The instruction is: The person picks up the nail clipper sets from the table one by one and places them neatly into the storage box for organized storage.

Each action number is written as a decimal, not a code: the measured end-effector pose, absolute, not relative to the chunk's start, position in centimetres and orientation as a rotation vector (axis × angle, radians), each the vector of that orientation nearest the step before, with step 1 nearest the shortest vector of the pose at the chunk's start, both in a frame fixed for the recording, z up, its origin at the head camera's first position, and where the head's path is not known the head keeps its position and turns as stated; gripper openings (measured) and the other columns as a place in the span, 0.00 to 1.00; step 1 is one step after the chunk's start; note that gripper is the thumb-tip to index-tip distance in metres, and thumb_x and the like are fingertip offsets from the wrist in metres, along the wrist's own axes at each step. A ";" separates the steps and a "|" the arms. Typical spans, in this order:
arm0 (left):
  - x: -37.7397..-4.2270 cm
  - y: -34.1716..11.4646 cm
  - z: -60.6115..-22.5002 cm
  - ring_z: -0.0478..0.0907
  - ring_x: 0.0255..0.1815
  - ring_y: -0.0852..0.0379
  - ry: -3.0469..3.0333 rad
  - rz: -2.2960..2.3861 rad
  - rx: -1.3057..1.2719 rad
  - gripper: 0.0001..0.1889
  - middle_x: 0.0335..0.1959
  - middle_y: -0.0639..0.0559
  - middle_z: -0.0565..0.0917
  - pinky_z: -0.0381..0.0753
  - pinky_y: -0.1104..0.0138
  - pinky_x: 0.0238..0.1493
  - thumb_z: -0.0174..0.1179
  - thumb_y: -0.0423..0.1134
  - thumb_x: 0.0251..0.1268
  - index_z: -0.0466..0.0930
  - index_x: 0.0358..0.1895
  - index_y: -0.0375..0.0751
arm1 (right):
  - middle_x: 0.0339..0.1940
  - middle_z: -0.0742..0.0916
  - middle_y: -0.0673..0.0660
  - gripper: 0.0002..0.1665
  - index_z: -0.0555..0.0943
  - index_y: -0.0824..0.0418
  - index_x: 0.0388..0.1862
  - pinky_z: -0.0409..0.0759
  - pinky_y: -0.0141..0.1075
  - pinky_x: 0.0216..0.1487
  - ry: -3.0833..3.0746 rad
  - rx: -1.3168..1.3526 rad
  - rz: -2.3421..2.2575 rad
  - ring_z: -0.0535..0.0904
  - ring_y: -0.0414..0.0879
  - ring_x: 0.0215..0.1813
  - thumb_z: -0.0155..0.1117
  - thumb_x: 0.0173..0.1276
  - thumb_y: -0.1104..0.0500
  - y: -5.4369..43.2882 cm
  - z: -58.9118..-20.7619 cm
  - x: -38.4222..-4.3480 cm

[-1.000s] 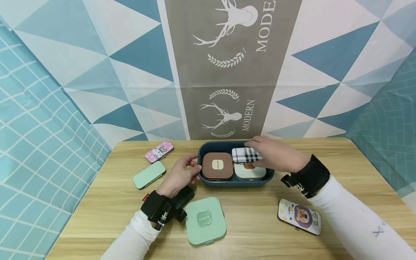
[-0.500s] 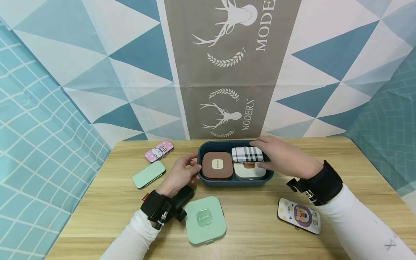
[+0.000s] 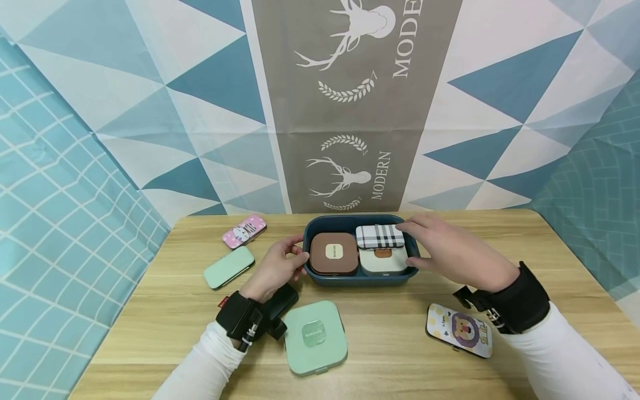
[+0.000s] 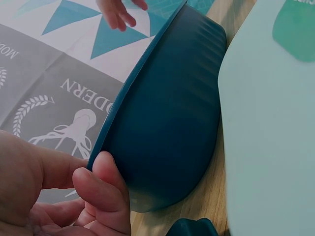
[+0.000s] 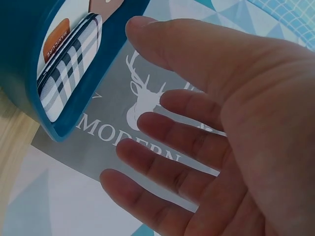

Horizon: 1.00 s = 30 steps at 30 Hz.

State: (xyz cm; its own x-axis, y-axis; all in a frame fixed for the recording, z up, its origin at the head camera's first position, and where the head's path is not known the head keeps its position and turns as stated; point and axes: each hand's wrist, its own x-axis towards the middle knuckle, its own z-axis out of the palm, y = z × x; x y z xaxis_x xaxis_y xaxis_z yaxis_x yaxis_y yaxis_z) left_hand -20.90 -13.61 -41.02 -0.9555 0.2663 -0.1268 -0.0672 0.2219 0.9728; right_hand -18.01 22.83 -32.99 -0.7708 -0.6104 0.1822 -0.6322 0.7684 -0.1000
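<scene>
A dark blue oval plastic basket [image 3: 360, 282] stands at the back middle of the wooden table. Inside it lie a brown square manicure case [image 3: 324, 266] on the left and a white manicure case [image 3: 384, 266] on the right. A black-and-white plaid case [image 3: 380, 236] rests tilted behind and partly over the white one. My left hand [image 3: 274, 270] pinches the basket's left rim between thumb and finger; the left wrist view shows the basket wall [image 4: 162, 113] up close. At the right end, my right hand [image 3: 457, 253] holds nothing, its fingers [image 5: 157, 209] spread apart from the plaid case.
Left on the table [image 3: 380, 361] lie a pink cartoon case [image 3: 244, 231] and a mint oblong case [image 3: 229, 268]. A mint square case [image 3: 316, 338] lies in front of the basket. A lion-print case [image 3: 459, 330] sits near the right forearm. Patterned cloth backs the table.
My right hand has let go of the plaid case and drawn back to the right. The plaid case stays in the basket. My left hand keeps its place on the rim.
</scene>
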 end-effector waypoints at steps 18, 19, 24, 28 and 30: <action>-21.2 -13.7 -41.4 0.81 0.32 0.48 2.213 1.814 0.181 0.28 0.45 0.42 0.74 0.78 0.69 0.28 0.55 0.28 0.82 0.63 0.80 0.31 | 0.62 0.83 0.62 0.37 0.80 0.65 0.67 0.83 0.53 0.61 -2.782 0.966 0.235 0.81 0.58 0.64 0.84 0.62 0.56 24.1 -33.5 -15.3; -21.2 -13.7 -41.4 0.82 0.32 0.48 2.212 1.815 0.184 0.28 0.45 0.42 0.74 0.78 0.69 0.28 0.55 0.28 0.82 0.63 0.80 0.30 | 0.62 0.83 0.62 0.37 0.80 0.65 0.67 0.83 0.53 0.60 -2.777 0.966 0.233 0.81 0.58 0.64 0.84 0.62 0.56 24.2 -33.5 -15.2; -21.2 -13.7 -41.3 0.81 0.32 0.46 2.219 1.817 0.193 0.28 0.44 0.41 0.74 0.78 0.68 0.28 0.55 0.28 0.81 0.63 0.80 0.30 | 0.62 0.83 0.62 0.37 0.80 0.65 0.68 0.83 0.54 0.59 -2.791 0.931 0.229 0.81 0.59 0.64 0.83 0.64 0.54 24.7 -33.5 -14.5; -21.1 -13.6 -41.3 0.81 0.32 0.45 2.221 1.822 0.181 0.28 0.44 0.42 0.75 0.78 0.69 0.28 0.56 0.28 0.81 0.63 0.80 0.31 | 0.62 0.83 0.62 0.37 0.80 0.66 0.68 0.84 0.53 0.59 -2.805 0.907 0.218 0.81 0.58 0.64 0.82 0.65 0.52 25.1 -33.7 -14.1; -21.0 -13.6 -41.3 0.81 0.31 0.46 2.220 1.825 0.181 0.28 0.44 0.42 0.75 0.78 0.69 0.28 0.55 0.27 0.81 0.63 0.80 0.31 | 0.62 0.83 0.61 0.37 0.80 0.66 0.69 0.84 0.53 0.58 -2.811 0.901 0.218 0.81 0.58 0.63 0.82 0.65 0.52 25.2 -33.7 -14.0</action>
State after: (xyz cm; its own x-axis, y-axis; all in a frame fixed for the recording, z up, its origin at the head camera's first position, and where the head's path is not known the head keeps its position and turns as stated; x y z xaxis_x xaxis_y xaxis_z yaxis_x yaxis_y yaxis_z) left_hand -21.04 -13.60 -41.27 -0.9581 0.2595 -0.1215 -0.0690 0.2027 0.9768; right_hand -13.98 25.24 -33.73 -0.7999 -0.5599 0.2161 -0.5865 0.8056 -0.0840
